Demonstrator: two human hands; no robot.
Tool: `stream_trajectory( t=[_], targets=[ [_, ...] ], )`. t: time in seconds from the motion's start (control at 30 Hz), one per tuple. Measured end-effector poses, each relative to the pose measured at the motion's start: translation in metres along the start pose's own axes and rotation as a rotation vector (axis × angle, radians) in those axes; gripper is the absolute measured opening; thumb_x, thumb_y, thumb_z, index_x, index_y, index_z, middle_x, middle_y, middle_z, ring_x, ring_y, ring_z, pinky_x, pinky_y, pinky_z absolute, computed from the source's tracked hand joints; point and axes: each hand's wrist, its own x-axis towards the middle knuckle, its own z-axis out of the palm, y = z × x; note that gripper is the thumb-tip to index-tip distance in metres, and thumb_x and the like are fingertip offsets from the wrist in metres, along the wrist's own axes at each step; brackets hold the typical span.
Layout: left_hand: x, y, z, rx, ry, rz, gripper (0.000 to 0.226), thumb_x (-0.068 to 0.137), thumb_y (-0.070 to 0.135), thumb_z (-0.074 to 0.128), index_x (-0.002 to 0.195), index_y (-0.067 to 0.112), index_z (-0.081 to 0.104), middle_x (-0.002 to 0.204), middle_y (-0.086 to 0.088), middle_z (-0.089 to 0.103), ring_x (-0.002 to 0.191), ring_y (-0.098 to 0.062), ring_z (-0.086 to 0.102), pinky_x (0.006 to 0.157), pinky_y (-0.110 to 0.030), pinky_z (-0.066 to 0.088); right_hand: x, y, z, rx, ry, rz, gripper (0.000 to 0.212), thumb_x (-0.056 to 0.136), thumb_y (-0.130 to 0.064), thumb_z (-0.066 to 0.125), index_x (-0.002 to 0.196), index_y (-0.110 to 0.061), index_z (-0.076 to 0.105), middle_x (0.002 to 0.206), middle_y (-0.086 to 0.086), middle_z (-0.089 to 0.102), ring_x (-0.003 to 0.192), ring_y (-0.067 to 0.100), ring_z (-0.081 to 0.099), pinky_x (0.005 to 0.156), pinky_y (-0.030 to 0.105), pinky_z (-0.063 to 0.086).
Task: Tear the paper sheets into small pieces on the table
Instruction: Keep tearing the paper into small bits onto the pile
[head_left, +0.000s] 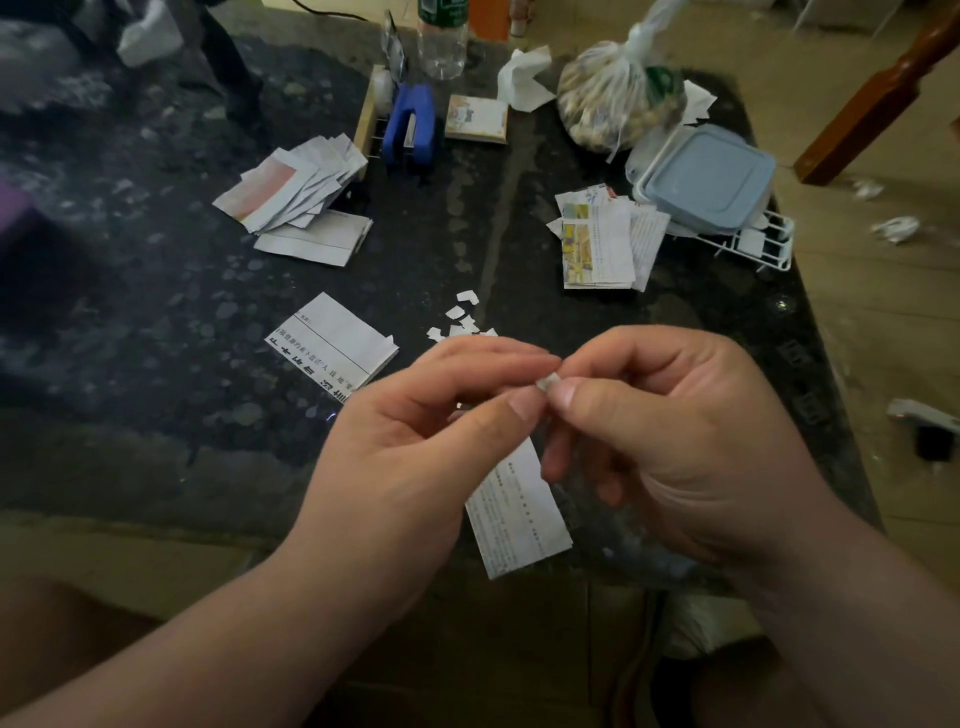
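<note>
Both hands meet over the near edge of the dark stone table (156, 322). My left hand (410, 447) and my right hand (670, 441) pinch the top end of a printed white paper strip (519, 514) between thumbs and forefingers; the strip hangs down below them. Just beyond my fingers lie several small white torn bits (462, 322). A folded printed sheet (337, 345) lies to the left of them. One stack of cut paper (296, 189) sits at the far left and another stack with coloured pictures (602, 241) sits at the far right.
At the back stand a blue stapler-like tool (410, 124), a clear bottle (441, 41), a small booklet (477, 118), a knotted plastic bag (618, 98) and a blue-lidded box (706, 179) on a white wire rack (753, 249). Crumpled scraps lie on the floor to the right.
</note>
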Motion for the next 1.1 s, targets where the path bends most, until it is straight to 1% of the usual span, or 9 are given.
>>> stream_trajectory(
  t=[0.13, 0.23, 0.37, 0.57, 0.73, 0.83, 0.93, 1.03, 1.1],
  targets=[
    [0.003, 0.005, 0.000, 0.058, 0.013, 0.040, 0.015, 0.082, 0.022, 0.074, 0.093, 0.017, 0.083, 0.107, -0.007, 0.074, 0.106, -0.026, 0.071, 0.088, -0.032, 0.057, -0.002, -0.002, -0.001, -0.052, -0.026, -0.034, 0.010, 0.084, -0.015, 0.068, 0.079, -0.016, 0.076, 0.061, 0.012, 0.070, 0.044, 0.022, 0.061, 0.039, 0.022, 0.043],
    [0.003, 0.008, -0.001, 0.113, 0.018, 0.079, 0.015, 0.085, 0.023, 0.073, 0.093, 0.014, 0.082, 0.106, -0.008, 0.073, 0.104, -0.028, 0.072, 0.085, -0.034, 0.059, -0.003, -0.002, 0.001, -0.052, -0.031, -0.047, 0.009, 0.085, -0.013, 0.068, 0.078, -0.010, 0.074, 0.060, 0.011, 0.070, 0.043, 0.013, 0.061, 0.039, 0.021, 0.044],
    [0.003, 0.008, 0.000, 0.100, 0.045, 0.064, 0.013, 0.083, 0.024, 0.073, 0.088, 0.017, 0.082, 0.104, -0.008, 0.074, 0.100, -0.027, 0.072, 0.082, -0.032, 0.058, -0.004, -0.001, 0.005, -0.050, -0.003, -0.043, 0.008, 0.081, -0.011, 0.067, 0.074, -0.010, 0.071, 0.060, 0.007, 0.071, 0.044, 0.011, 0.062, 0.039, 0.023, 0.044],
    [0.004, 0.005, 0.002, 0.036, 0.073, -0.046, 0.007, 0.083, 0.019, 0.076, 0.081, 0.021, 0.082, 0.102, -0.008, 0.076, 0.099, -0.028, 0.072, 0.088, -0.040, 0.057, -0.003, 0.005, 0.004, -0.164, 0.029, -0.060, 0.005, 0.076, -0.014, 0.068, 0.073, -0.010, 0.070, 0.068, 0.012, 0.072, 0.055, 0.022, 0.070, 0.043, 0.028, 0.047],
    [0.005, 0.007, 0.006, 0.000, 0.104, -0.183, 0.022, 0.085, 0.029, 0.069, 0.091, 0.012, 0.081, 0.090, -0.012, 0.076, 0.086, -0.026, 0.071, 0.083, -0.036, 0.059, -0.001, 0.010, 0.002, -0.179, 0.043, -0.068, 0.007, 0.076, -0.014, 0.066, 0.072, -0.010, 0.068, 0.066, 0.015, 0.070, 0.054, 0.024, 0.069, 0.042, 0.029, 0.047],
    [0.006, 0.009, 0.007, -0.061, 0.125, -0.268, 0.032, 0.090, 0.036, 0.067, 0.092, 0.006, 0.080, 0.091, -0.018, 0.075, 0.083, -0.027, 0.071, 0.078, -0.036, 0.061, 0.001, 0.012, 0.002, -0.174, 0.048, -0.051, 0.009, 0.077, -0.014, 0.064, 0.073, -0.006, 0.066, 0.064, 0.015, 0.068, 0.053, 0.024, 0.067, 0.041, 0.030, 0.046],
    [0.008, 0.010, 0.006, -0.082, 0.151, -0.305, 0.037, 0.084, 0.038, 0.062, 0.090, 0.006, 0.079, 0.089, -0.018, 0.074, 0.082, -0.027, 0.071, 0.081, -0.041, 0.059, 0.003, 0.012, 0.001, -0.198, 0.026, -0.034, 0.009, 0.077, -0.016, 0.064, 0.071, -0.010, 0.066, 0.066, 0.013, 0.069, 0.053, 0.020, 0.068, 0.042, 0.030, 0.047],
    [0.008, 0.012, 0.003, -0.077, 0.155, -0.318, 0.041, 0.072, 0.037, 0.072, 0.097, 0.004, 0.078, 0.081, -0.011, 0.071, 0.079, -0.023, 0.067, 0.083, -0.042, 0.054, 0.006, 0.012, -0.001, -0.275, -0.003, -0.030, 0.007, 0.075, -0.015, 0.062, 0.070, -0.012, 0.066, 0.066, 0.009, 0.069, 0.053, 0.017, 0.067, 0.045, 0.028, 0.048],
    [0.010, 0.012, -0.002, -0.073, 0.180, -0.327, 0.038, 0.064, 0.033, 0.077, 0.092, 0.008, 0.078, 0.081, -0.008, 0.071, 0.076, -0.019, 0.066, 0.080, -0.039, 0.053, 0.009, 0.013, 0.000, -0.365, -0.006, -0.051, 0.006, 0.076, -0.017, 0.065, 0.071, -0.016, 0.066, 0.067, 0.007, 0.069, 0.056, 0.018, 0.067, 0.046, 0.029, 0.050]
  ],
)
